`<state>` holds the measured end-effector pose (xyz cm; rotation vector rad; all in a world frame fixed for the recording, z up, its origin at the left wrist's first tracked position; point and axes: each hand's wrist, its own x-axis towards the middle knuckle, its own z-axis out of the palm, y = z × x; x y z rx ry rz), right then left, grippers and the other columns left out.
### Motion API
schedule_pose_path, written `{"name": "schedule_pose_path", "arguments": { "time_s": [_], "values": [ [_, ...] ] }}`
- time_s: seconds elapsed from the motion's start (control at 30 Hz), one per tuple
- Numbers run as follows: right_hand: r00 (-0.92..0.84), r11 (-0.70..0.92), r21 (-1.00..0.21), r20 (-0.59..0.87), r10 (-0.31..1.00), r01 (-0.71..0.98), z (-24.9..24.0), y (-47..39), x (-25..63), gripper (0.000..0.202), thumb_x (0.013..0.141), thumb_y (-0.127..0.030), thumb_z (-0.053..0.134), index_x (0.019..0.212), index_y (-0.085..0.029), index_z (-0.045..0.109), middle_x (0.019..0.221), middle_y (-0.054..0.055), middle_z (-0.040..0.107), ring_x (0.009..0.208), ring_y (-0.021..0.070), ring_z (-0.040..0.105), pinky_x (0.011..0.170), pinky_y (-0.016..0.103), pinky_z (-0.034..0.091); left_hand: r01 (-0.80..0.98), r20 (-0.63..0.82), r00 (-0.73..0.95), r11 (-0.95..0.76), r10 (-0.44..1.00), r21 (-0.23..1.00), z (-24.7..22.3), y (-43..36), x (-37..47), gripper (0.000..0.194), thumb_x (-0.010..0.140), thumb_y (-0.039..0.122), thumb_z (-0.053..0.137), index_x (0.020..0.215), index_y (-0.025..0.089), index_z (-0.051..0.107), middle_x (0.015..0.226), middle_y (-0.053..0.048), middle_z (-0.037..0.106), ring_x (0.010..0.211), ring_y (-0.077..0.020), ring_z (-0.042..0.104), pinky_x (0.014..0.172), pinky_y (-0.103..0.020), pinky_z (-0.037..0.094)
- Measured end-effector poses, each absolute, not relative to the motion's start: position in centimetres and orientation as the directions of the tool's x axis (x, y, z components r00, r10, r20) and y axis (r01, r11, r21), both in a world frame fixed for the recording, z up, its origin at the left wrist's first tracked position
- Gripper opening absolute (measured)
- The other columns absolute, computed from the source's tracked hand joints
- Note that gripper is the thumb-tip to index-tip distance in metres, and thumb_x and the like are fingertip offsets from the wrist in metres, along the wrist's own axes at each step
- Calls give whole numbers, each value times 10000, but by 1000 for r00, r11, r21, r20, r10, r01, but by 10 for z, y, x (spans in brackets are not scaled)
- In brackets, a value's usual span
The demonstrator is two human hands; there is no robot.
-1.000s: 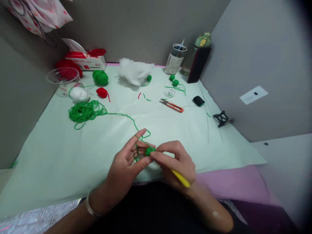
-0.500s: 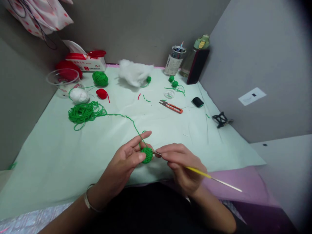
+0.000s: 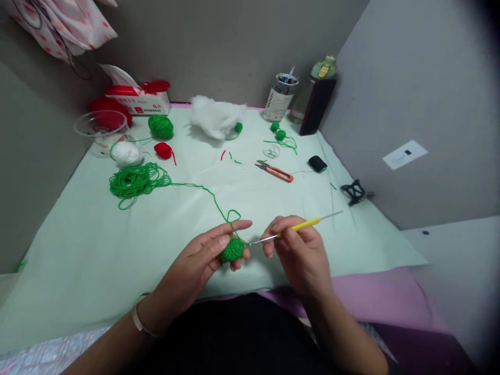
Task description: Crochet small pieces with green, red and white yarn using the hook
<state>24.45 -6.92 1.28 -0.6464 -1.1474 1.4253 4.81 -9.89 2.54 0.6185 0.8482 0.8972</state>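
Between the thumb and fingers of my left hand (image 3: pixel 207 250) is a small round green crochet piece (image 3: pixel 233 250). Green yarn (image 3: pixel 209 190) runs from it across the table to a loose heap of green yarn (image 3: pixel 136 182), making a small loop just above my left fingers. My right hand (image 3: pixel 302 250) is closed on the yellow handle of a crochet hook (image 3: pixel 307 225). The hook's metal tip points left and touches a bit of green yarn at the right edge of the crochet piece.
Orange thread snips (image 3: pixel 279 172) lie beyond my right hand, near a small clear dish (image 3: pixel 271 151). White stuffing (image 3: pixel 214 117), a green yarn ball (image 3: pixel 161 126), a red ball (image 3: pixel 163 150) and white yarn (image 3: pixel 127 153) sit farther back. A black stand (image 3: pixel 355 192) is at the right.
My right hand has turned, so the hook's back end now points up and right instead of down and right. Its tip has come slightly away from the piece. The yarn above my left hand has slackened into a loop.
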Motion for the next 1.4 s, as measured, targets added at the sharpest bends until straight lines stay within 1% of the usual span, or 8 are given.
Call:
{"name": "schedule_pose_path", "arguments": {
  "time_s": [0.13,0.2,0.33,0.47,0.73,1.03,1.27,1.4],
  "values": [
    [-227,88,-906,197,954,-413,9,-70,239,152,991,-364,670,952,-244,756,776,-9,731,614,123,681,609,275,599,-408,-351,337,472,873,781,24,-98,50,357,968,364,700,1312,281,744,1015,-31,743,969,-171,630,947,-297,424],
    [-181,116,-924,192,964,-365,6,-72,236,162,995,-372,665,956,-241,753,823,6,749,644,132,695,623,284,609,-406,-339,328,455,882,792,23,-99,50,355,965,358,704,1311,284,740,1046,-33,747,997,-179,636,949,-298,428],
    [-47,228,-942,246,968,-244,3,-76,235,145,1008,-294,646,996,-227,773,897,39,768,736,149,719,689,297,611,-421,-333,321,448,887,789,22,-101,51,248,973,351,684,1178,241,769,919,-34,740,855,-176,658,838,-301,465],
    [71,346,-929,340,938,-133,5,-80,235,166,1015,-228,619,1006,-243,785,899,32,747,742,146,701,695,308,599,-461,-342,305,452,889,764,23,-101,51,223,983,365,661,1093,201,765,837,-40,721,788,-183,678,815,-318,485],
    [-34,392,-911,399,916,-124,9,-85,234,195,1016,-185,595,1035,-259,775,940,28,749,755,145,710,677,311,616,-474,-352,301,459,886,751,27,-100,49,208,953,359,699,1050,184,754,831,-46,724,812,-192,697,800,-314,507],
    [-36,415,-902,422,906,-115,11,-83,232,169,1018,-217,609,1032,-242,775,924,40,743,742,153,708,662,312,619,-466,-326,318,447,890,764,26,-100,51,205,971,364,673,1047,188,746,809,-42,731,765,-180,681,781,-312,514],
    [-65,476,-879,476,877,-18,13,-85,230,169,1009,-222,621,1025,-238,789,869,46,741,781,180,703,693,341,608,-430,-331,322,449,887,783,25,-101,50,178,967,351,687,1050,213,765,869,-31,748,811,-173,688,839,-309,506],
    [-55,448,-886,456,888,-115,7,-87,226,163,1003,-256,644,1037,-271,803,904,39,737,791,173,695,674,322,601,-411,-263,321,384,910,827,22,-101,51,227,939,330,732,1142,237,771,1009,-48,769,972,-208,693,961,-339,500]
  ]
}}
